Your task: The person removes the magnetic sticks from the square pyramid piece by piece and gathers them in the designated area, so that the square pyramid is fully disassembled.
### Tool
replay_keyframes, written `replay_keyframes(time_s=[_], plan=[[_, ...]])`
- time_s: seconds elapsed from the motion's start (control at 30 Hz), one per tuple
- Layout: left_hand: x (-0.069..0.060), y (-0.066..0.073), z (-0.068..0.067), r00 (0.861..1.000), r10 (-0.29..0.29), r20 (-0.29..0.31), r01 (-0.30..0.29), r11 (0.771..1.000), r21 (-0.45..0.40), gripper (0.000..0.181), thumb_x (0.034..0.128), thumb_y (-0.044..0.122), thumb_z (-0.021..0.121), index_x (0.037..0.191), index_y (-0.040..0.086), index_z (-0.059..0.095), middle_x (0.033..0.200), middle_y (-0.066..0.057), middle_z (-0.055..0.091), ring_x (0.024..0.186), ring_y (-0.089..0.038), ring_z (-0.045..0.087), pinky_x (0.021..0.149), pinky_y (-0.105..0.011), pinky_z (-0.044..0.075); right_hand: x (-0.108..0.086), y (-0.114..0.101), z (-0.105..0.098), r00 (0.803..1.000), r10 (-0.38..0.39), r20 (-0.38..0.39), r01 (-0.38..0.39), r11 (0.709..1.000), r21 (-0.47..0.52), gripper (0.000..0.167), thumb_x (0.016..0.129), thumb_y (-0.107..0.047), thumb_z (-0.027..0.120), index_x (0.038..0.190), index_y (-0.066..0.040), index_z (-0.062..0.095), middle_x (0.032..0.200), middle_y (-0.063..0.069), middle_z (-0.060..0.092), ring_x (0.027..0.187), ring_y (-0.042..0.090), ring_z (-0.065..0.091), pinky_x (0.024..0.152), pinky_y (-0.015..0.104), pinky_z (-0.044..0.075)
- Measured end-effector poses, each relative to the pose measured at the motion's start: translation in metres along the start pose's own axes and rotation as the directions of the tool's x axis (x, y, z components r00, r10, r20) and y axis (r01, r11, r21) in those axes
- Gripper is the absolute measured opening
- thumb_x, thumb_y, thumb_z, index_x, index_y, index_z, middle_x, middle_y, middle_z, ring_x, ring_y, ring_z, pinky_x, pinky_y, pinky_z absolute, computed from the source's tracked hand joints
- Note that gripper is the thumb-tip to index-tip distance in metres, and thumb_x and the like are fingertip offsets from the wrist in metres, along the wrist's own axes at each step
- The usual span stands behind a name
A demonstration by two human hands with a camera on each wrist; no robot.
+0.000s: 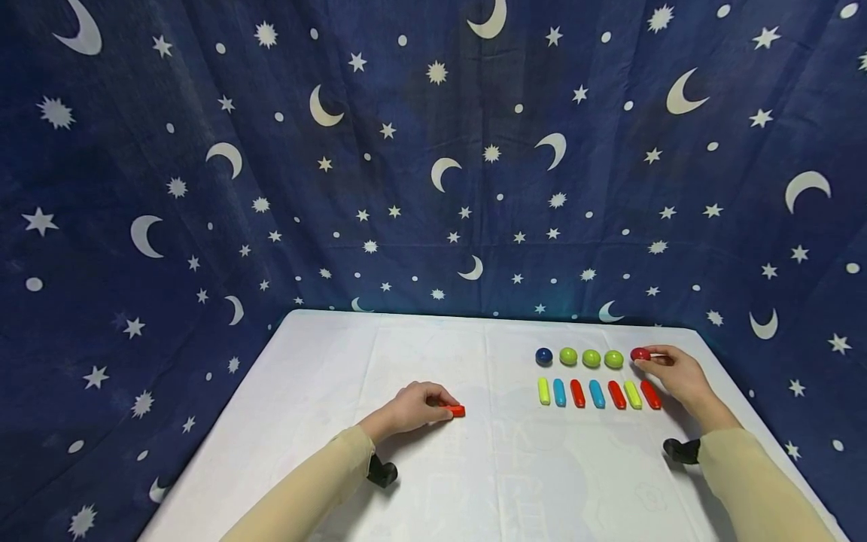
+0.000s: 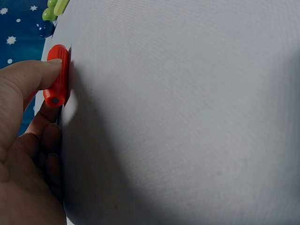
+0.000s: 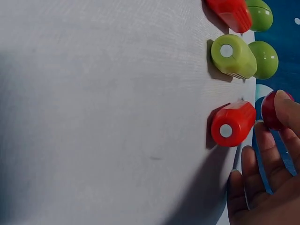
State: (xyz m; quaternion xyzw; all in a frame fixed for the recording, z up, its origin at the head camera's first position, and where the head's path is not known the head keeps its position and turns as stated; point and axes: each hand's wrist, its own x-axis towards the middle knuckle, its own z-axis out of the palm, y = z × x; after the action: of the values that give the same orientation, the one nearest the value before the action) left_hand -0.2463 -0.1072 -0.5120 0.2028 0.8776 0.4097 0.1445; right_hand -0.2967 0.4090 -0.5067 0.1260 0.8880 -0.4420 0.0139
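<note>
My left hand (image 1: pixel 415 408) pinches a short red stick (image 2: pixel 60 79) between thumb and fingers, low over the white table left of the rows. In the head view the red stick (image 1: pixel 455 411) lies sideways, pointing right. At the right end of the back row, my right hand (image 1: pixel 679 374) pinches a shiny dark red ball (image 1: pixel 640 354). The right wrist view shows the thumb on that red ball (image 3: pixel 272 110), with the other fingers spread loosely below. Just in front of this hand lies the row's last red stick (image 1: pixel 651 394).
The back row also has a dark blue ball (image 1: pixel 544 356) and three green balls (image 1: pixel 591 357). In front runs a row of yellow, blue and red sticks (image 1: pixel 578 393). The white table (image 1: pixel 406 346) meets a dark blue star-and-moon curtain (image 1: pixel 406 181). Black wrist mounts (image 1: pixel 382 472) hang below both wrists.
</note>
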Motion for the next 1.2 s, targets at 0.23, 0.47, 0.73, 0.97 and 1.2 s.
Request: replay_keyframes(time_s=[0.23, 0.47, 0.73, 0.97, 1.2], plan=[[-0.0003, 0.0008, -0.0003, 1.0, -0.011, -0.001, 0.01, 1.0, -0.01, 0.014, 0.0929, 0.019, 0.076, 0.105, 0.027, 0.078, 0.101, 0.012, 0.069, 0.092, -0.013, 0.058, 0.084, -0.034, 0.046, 0.0025, 0.0034, 0.0026, 1.0, -0.017, 0.005, 0.017, 0.999, -0.033, 0.069, 0.1, -0.035, 0.067, 0.147, 0.008, 0.04, 0.135, 0.035, 0.044, 0.116, 0.048, 0.044, 0.104, 0.062, 0.041], [-0.0014, 0.0019, -0.0008, 1.0, -0.012, 0.005, 0.012, 1.0, -0.016, 0.014, 0.0935, 0.019, 0.076, 0.105, 0.026, 0.078, 0.102, 0.012, 0.069, 0.093, -0.013, 0.058, 0.085, -0.035, 0.046, 0.0014, 0.0017, 0.004, 1.0, -0.01, 0.005, 0.01, 1.0, -0.015, 0.066, 0.1, -0.033, 0.067, 0.147, 0.006, 0.042, 0.135, 0.034, 0.044, 0.116, 0.047, 0.043, 0.103, 0.06, 0.042], [-0.0011, 0.0017, -0.0008, 1.0, 0.002, 0.0, -0.002, 1.0, -0.014, 0.014, 0.0933, 0.018, 0.075, 0.106, 0.024, 0.079, 0.101, 0.012, 0.069, 0.092, -0.012, 0.058, 0.084, -0.034, 0.046, 0.0035, 0.0031, 0.0064, 1.0, 0.012, -0.005, -0.012, 1.0, -0.01, 0.065, 0.101, -0.033, 0.066, 0.148, 0.005, 0.042, 0.136, 0.033, 0.044, 0.117, 0.047, 0.043, 0.105, 0.06, 0.041], [-0.0009, 0.0017, -0.0011, 1.0, 0.005, 0.001, -0.005, 1.0, -0.011, 0.015, 0.0931, 0.018, 0.076, 0.106, 0.025, 0.079, 0.101, 0.012, 0.069, 0.092, -0.012, 0.058, 0.084, -0.034, 0.046, 0.0019, 0.0021, 0.0058, 1.0, 0.013, -0.003, -0.013, 1.0, -0.016, 0.068, 0.102, -0.036, 0.064, 0.149, 0.006, 0.04, 0.14, 0.036, 0.041, 0.12, 0.049, 0.042, 0.106, 0.063, 0.039], [-0.0019, 0.0031, -0.0011, 1.0, -0.009, 0.0, 0.009, 1.0, -0.011, 0.015, 0.0931, 0.019, 0.076, 0.105, 0.026, 0.079, 0.102, 0.012, 0.069, 0.093, -0.013, 0.058, 0.084, -0.035, 0.046, 0.0034, 0.0032, 0.0061, 1.0, 0.015, 0.002, -0.015, 0.999, -0.03, 0.068, 0.101, -0.036, 0.064, 0.149, 0.006, 0.04, 0.141, 0.036, 0.04, 0.12, 0.049, 0.042, 0.105, 0.062, 0.04]])
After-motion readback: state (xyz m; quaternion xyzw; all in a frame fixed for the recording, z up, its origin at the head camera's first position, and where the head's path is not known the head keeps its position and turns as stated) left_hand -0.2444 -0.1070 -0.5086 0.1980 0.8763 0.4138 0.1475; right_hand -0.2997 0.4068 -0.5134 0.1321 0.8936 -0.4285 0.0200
